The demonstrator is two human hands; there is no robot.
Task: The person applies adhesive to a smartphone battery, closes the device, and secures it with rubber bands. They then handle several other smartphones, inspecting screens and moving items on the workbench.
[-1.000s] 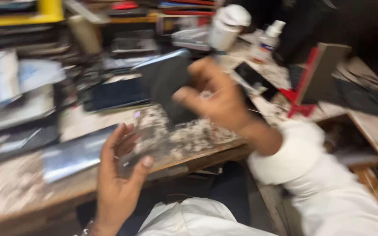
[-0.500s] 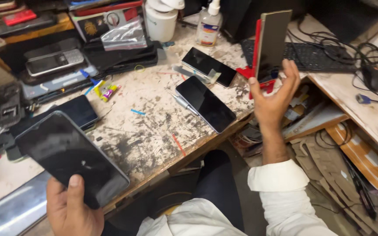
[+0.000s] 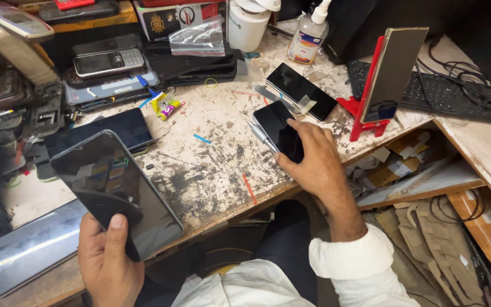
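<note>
My left hand [image 3: 108, 258] grips a black tablet-size glass panel [image 3: 115, 187] by its near end, thumb on top, holding it tilted above the bench's front edge. My right hand [image 3: 312, 159] rests on a black phone [image 3: 278, 126] lying on the stained wooden bench [image 3: 211, 170], fingers curled over its lower half. A thin metal tool [image 3: 259, 135] lies just left of that phone. A second black phone [image 3: 301, 90] lies beyond it.
A red stand [image 3: 370, 85] holds an upright phone at the right, with a keyboard [image 3: 439, 96] behind. A sanitizer bottle [image 3: 309, 35], a white tub [image 3: 248, 23], stacked phones [image 3: 106, 62] and a dark tablet [image 3: 117, 128] crowd the back. A grey panel [image 3: 29, 250] lies front left.
My right hand came down from beside the red stand and now lies on the black phone. The left hand still holds the black panel, now seen higher and nearer.
</note>
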